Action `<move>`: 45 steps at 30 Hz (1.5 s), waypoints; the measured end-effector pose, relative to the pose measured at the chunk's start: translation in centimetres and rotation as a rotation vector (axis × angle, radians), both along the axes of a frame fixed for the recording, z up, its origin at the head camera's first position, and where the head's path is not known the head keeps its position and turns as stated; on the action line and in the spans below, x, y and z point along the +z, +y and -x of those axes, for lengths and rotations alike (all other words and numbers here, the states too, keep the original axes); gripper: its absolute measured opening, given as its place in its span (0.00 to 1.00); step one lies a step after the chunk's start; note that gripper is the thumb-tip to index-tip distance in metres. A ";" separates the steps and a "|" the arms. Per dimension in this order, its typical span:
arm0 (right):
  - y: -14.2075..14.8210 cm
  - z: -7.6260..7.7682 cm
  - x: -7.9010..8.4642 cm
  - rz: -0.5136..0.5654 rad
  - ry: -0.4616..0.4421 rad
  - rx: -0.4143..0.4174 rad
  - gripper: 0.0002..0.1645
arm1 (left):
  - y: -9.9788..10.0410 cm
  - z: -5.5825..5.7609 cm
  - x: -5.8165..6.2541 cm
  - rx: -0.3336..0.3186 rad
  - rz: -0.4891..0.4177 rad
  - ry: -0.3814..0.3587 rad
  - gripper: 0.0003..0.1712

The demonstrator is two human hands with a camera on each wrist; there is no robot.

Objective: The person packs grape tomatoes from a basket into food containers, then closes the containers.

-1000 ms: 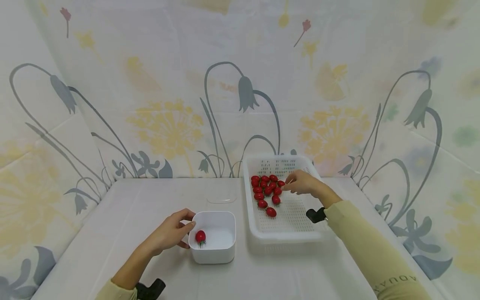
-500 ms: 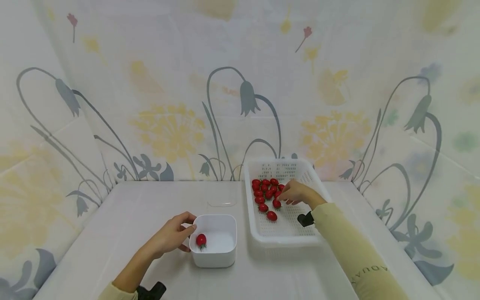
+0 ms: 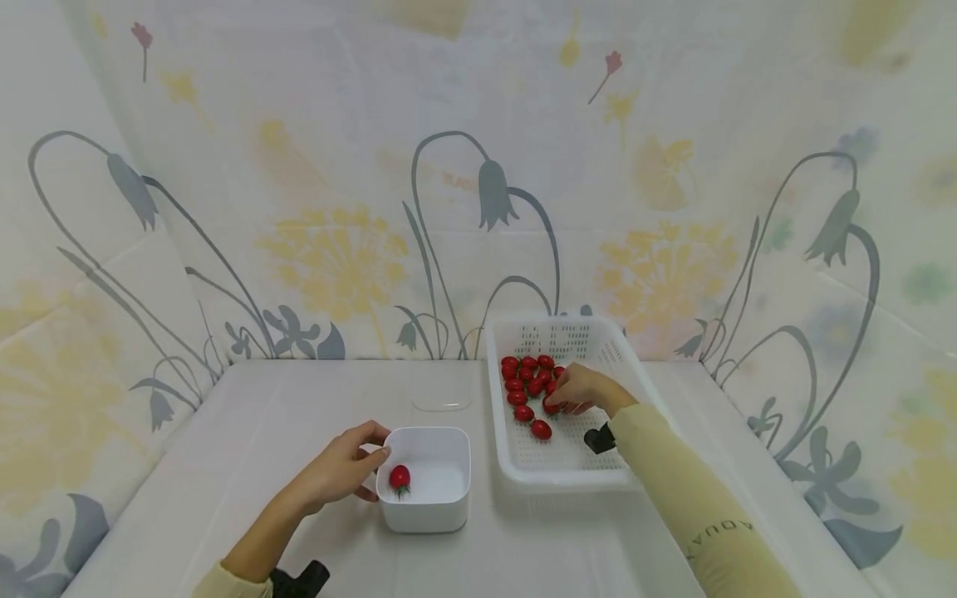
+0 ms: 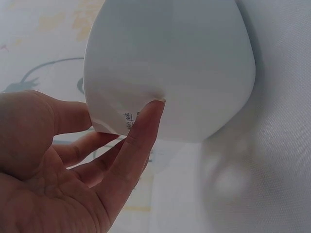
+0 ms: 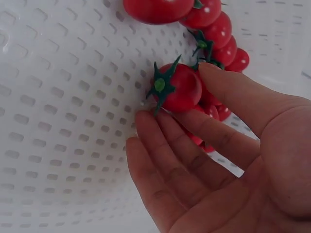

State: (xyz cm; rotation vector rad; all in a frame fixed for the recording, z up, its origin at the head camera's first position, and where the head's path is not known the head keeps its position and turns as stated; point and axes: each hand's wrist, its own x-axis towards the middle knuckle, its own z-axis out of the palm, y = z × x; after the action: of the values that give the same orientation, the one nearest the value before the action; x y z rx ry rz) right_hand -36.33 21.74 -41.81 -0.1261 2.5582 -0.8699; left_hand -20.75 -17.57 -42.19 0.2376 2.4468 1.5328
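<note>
Hands (image 3: 345, 465) (image 3: 586, 389) on box (image 3: 428, 518) and tomato (image 5: 184, 90), AQUA-lettered sleeve (image 3: 699, 498)

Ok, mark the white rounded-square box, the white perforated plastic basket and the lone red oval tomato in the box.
White rounded-square box (image 3: 426, 519): head view, on its front outer wall.
White perforated plastic basket (image 3: 564, 451): head view, on its bare floor.
Lone red oval tomato (image 3: 399, 477): head view, on its red skin.

In front of me stretches a white tabletop (image 3: 538, 548); on its far part lies something clear (image 3: 441, 404), too faint for me to name. A pale backdrop (image 3: 359, 108) rises far, left and right, printed with drooping grey bellflowers (image 3: 493, 195) and yellow blooms (image 3: 336, 262).
</note>
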 end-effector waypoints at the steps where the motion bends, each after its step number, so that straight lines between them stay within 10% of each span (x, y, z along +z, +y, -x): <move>1: -0.1 0.0 0.0 -0.006 0.001 0.005 0.10 | 0.0 0.0 0.0 0.000 0.000 0.001 0.16; 9: -1.1 -0.1 -0.2 0.006 0.030 0.083 0.07 | 0.0 0.0 -0.2 0.016 0.012 -0.003 0.16; 24: -0.5 -1.0 1.4 0.358 -0.090 0.102 0.11 | 0.3 0.0 0.0 0.054 0.033 -0.012 0.15; 45: -2.0 -3.0 3.1 0.458 -0.102 0.116 0.17 | 0.2 0.0 0.0 0.031 0.016 -0.013 0.15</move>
State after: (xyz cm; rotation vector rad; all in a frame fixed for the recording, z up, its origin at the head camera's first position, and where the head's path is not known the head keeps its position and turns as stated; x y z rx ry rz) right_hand -33.34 19.78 -38.68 -0.3528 2.1941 -1.3618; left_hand -20.73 -17.34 -42.22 0.1871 2.4633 1.5219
